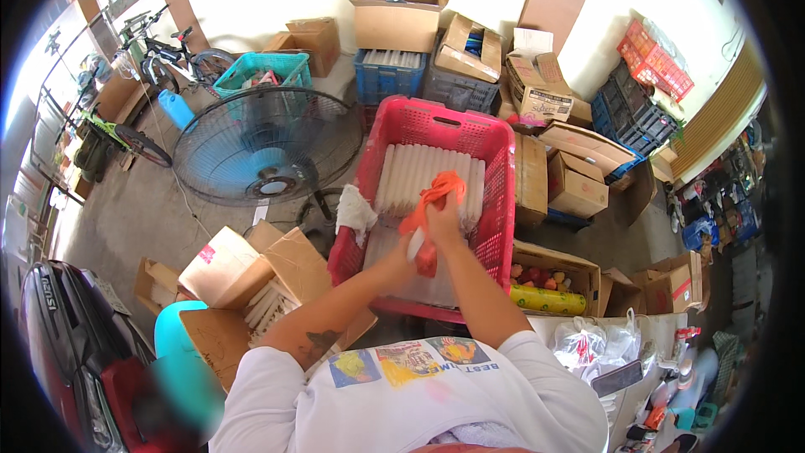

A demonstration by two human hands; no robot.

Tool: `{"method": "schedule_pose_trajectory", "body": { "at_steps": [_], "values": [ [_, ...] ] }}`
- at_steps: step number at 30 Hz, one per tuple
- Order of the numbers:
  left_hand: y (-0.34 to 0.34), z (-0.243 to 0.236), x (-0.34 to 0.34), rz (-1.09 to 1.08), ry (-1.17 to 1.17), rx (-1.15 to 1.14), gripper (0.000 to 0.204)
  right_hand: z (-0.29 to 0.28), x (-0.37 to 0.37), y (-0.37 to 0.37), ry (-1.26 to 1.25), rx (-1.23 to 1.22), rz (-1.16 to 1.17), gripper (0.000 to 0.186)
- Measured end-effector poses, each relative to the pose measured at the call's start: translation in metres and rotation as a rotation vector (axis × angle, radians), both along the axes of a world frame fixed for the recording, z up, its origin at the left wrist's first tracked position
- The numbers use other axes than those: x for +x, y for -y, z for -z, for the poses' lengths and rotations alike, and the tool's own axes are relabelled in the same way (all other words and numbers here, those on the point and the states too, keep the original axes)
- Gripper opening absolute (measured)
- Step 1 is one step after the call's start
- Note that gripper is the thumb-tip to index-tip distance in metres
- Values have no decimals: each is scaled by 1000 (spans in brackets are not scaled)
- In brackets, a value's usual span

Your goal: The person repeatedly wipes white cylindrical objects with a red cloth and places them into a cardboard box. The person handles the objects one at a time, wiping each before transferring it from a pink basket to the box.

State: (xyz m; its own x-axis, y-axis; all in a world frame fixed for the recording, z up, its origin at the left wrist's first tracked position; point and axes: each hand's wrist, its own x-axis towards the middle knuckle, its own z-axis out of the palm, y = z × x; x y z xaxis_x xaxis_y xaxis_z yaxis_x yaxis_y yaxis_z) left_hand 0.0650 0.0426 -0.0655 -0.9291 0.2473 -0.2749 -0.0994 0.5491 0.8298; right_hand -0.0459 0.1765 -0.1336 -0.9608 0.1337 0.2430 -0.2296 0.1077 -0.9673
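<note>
Both my hands meet over a pink plastic crate (506, 168) that holds rows of white candles (419, 169). Gathered in my right hand (444, 216) is an orange cloth (443, 186), bunched above the fingers. My left hand (404, 262), slightly blurred, is closed just below it. A short white piece (415, 242), apparently the end of a candle, shows at that hand, with more orange cloth hanging beside it. The fingers partly hide how cloth and candle meet. A white rag (356, 211) hangs over the crate's left rim.
A large fan (267, 151) stands left of the crate. Nearer, an open cardboard box (222, 264) holds more white sticks. To the right are a box with a yellow roll (549, 300) and a table with plastic bags (583, 342) and a phone (616, 379). Boxes and crates line the wall.
</note>
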Motion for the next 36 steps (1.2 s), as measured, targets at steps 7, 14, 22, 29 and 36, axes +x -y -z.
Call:
{"method": "schedule_pose_trajectory", "body": {
  "at_steps": [7, 14, 22, 29, 36],
  "values": [
    [71, -39, -4, 231, 326, 160, 69, -50, 4, -17, 353, 72, -189, 34],
    [76, -32, -45, -127, -44, 800, 83, -66, 55, -17, 623, -969, -213, 38],
    [9, 5, -38, -367, 241, 836, 44, -32, 90, -8, 354, -102, -62, 29],
    [3, 13, -43, -47, -362, 401, 44, -53, 106, -17, -113, 108, -243, 31],
    [0, -51, -18, 201, 161, 164, 35, -99, 43, -14, -58, -16, 8, 36]
  ]
}}
